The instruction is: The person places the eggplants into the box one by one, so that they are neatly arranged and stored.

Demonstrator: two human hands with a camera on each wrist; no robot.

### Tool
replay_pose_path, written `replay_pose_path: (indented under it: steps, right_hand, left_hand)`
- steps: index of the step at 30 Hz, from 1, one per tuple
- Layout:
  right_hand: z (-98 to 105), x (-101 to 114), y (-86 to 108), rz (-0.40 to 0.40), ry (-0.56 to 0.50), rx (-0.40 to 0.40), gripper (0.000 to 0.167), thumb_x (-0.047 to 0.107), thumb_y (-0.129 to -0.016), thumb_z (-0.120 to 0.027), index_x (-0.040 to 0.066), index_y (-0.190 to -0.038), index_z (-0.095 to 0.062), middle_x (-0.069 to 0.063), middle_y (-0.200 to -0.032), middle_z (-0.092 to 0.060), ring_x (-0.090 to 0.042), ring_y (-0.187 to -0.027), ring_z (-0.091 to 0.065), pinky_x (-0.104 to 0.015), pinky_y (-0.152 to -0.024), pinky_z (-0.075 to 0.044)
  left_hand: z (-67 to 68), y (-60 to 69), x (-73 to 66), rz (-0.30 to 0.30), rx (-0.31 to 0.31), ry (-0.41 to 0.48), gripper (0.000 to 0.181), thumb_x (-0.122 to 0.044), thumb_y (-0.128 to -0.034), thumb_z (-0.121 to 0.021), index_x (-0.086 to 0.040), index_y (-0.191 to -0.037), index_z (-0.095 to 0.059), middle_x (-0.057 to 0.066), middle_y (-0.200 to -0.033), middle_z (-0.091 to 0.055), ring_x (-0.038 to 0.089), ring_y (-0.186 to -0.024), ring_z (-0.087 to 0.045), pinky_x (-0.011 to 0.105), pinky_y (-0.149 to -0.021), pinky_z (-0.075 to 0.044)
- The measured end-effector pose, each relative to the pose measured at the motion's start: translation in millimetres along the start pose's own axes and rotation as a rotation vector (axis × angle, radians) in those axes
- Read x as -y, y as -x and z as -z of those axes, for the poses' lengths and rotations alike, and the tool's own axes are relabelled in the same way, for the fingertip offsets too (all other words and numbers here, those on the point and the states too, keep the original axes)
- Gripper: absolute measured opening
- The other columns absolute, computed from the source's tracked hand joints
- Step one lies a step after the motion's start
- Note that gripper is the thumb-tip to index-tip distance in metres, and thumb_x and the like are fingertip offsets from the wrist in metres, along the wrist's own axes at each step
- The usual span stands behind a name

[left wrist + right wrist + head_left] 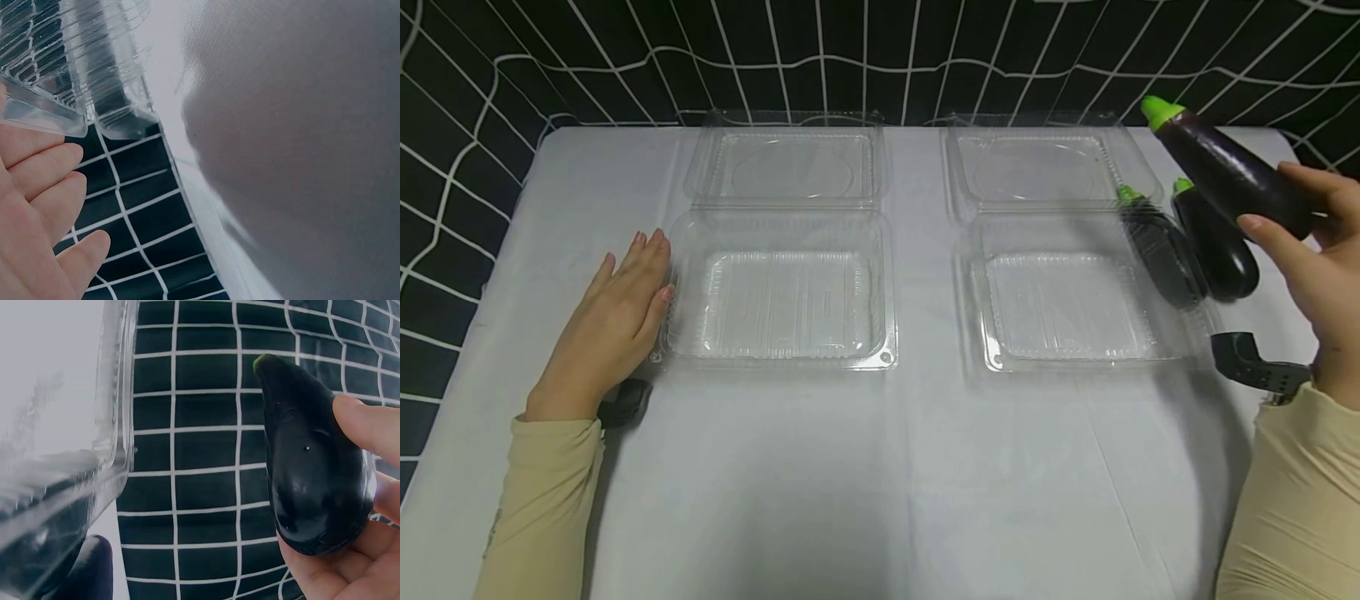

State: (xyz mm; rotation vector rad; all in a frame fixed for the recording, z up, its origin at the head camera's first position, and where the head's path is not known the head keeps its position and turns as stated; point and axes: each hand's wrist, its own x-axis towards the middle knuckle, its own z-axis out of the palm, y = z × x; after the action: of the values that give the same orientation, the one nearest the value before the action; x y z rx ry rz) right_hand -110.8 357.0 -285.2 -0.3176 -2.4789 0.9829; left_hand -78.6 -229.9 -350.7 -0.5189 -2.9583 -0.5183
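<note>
Above the table's right side, my right hand (1333, 258) grips a dark purple eggplant (1232, 171) by its thick end, thumb on one side and fingers on the other. Its green stem end points up and left. In the right wrist view the same eggplant (312, 462) fills the grip. My left hand (617, 317) lies with straight fingers against the left side of a clear plastic clamshell box (782, 287), its lid folded back. A second clear clamshell box (1067, 292), also open, stands to the right. Two more eggplants, one (1213, 242) and another (1161, 250), lie by its right side.
A white cloth (850, 483) covers the table. Black netting-patterned fabric (820, 58) with white grid lines hangs behind and at the left. Both box lids, left (790, 167) and right (1037, 167), extend toward the far edge. Dark wrist straps (1262, 367) sit on both wrists.
</note>
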Motion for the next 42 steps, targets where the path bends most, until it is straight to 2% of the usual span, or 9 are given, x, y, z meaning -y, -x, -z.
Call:
replay_pose_path:
  steps: [4, 16, 20, 23, 28, 32, 36, 42]
  right_hand:
    - [-3.0, 5.6, 2.3, 0.037, -0.041, 0.022, 0.049, -0.003, -0.086, -0.064, 0.014, -0.131, -0.057, 0.016, -0.113, -0.053, 0.003, -0.099, -0.047, -0.019, -0.102, -0.035]
    - [-7.5, 24.2, 15.5, 0.144, 0.044, 0.143, 0.054, -0.003, -0.084, -0.067, 0.01, -0.134, -0.053, -0.003, -0.129, -0.055, 0.004, -0.102, -0.047, -0.021, -0.103, -0.035]
    - [-9.5, 28.6, 21.4, 0.216, -0.009, 0.179, 0.055, -0.006, -0.081, -0.068, 0.01, -0.132, -0.056, 0.0, -0.124, -0.056, 0.002, -0.102, -0.048, -0.02, -0.103, -0.035]
    - [-11.8, 31.5, 25.0, 0.268, -0.058, 0.204, 0.055, -0.008, -0.079, -0.07, 0.01, -0.13, -0.058, 0.009, -0.117, -0.056, 0.0, -0.099, -0.049, -0.015, -0.097, -0.038]
    - [-15.6, 38.1, 29.8, 0.321, -0.093, 0.245, 0.055, -0.008, -0.078, -0.072, 0.01, -0.128, -0.06, 0.011, -0.113, -0.057, -0.002, -0.096, -0.051, -0.01, -0.089, -0.04]
    - [-18.7, 42.2, 32.7, 0.363, -0.103, 0.271, 0.055, -0.01, -0.076, -0.072, 0.007, -0.127, -0.06, 0.011, -0.114, -0.058, -0.002, -0.098, -0.052, -0.01, -0.09, -0.04]
    - [-21.9, 43.3, 34.9, 0.382, -0.107, 0.294, 0.055, -0.012, -0.075, -0.073, 0.003, -0.126, -0.06, 0.016, -0.111, -0.056, 0.0, -0.096, -0.053, -0.008, -0.085, -0.04]
    - [-28.7, 44.6, 35.1, 0.397, -0.055, 0.323, 0.055, -0.01, -0.074, -0.074, 0.004, -0.126, -0.06, 0.023, -0.106, -0.052, 0.001, -0.09, -0.049, -0.007, -0.079, -0.038]
  left_hand:
    - [-0.2, 0.2, -0.1, 0.002, -0.002, 0.0, 0.052, -0.02, -0.1019, -0.039, 0.008, -0.144, -0.026, 0.02, -0.149, -0.026, 0.029, -0.141, -0.019, 0.047, -0.115, -0.009]
    - [-0.2, 0.5, 0.1, 0.0, 0.002, 0.006, 0.052, -0.02, -0.1019, -0.039, 0.008, -0.144, -0.026, 0.02, -0.15, -0.026, 0.029, -0.141, -0.018, 0.047, -0.115, -0.008]
    - [0.1, 0.5, 0.0, 0.003, 0.007, 0.004, 0.052, -0.02, -0.1019, -0.039, 0.008, -0.144, -0.026, 0.02, -0.15, -0.026, 0.029, -0.141, -0.018, 0.046, -0.115, -0.008]
    - [0.3, 0.6, 0.1, 0.004, 0.009, 0.005, 0.052, -0.02, -0.102, -0.038, 0.008, -0.144, -0.026, 0.02, -0.15, -0.025, 0.029, -0.142, -0.017, 0.046, -0.115, -0.007]
    - [-0.2, 0.4, 0.2, 0.001, 0.004, 0.009, 0.052, -0.02, -0.102, -0.039, 0.008, -0.144, -0.026, 0.02, -0.15, -0.025, 0.029, -0.141, -0.017, 0.046, -0.115, -0.007]
    - [-0.9, -0.1, 0.1, 0.0, 0.002, 0.008, 0.052, -0.02, -0.102, -0.039, 0.008, -0.144, -0.026, 0.02, -0.15, -0.025, 0.029, -0.141, -0.017, 0.047, -0.115, -0.008]
    - [-1.4, -0.2, -0.1, 0.002, 0.005, 0.008, 0.052, -0.02, -0.102, -0.039, 0.008, -0.144, -0.026, 0.02, -0.15, -0.025, 0.029, -0.141, -0.017, 0.047, -0.115, -0.008]
    - [-1.3, 0.2, 0.2, 0.004, 0.003, 0.013, 0.052, -0.019, -0.1019, -0.039, 0.008, -0.144, -0.027, 0.02, -0.15, -0.025, 0.029, -0.141, -0.017, 0.046, -0.115, -0.008]
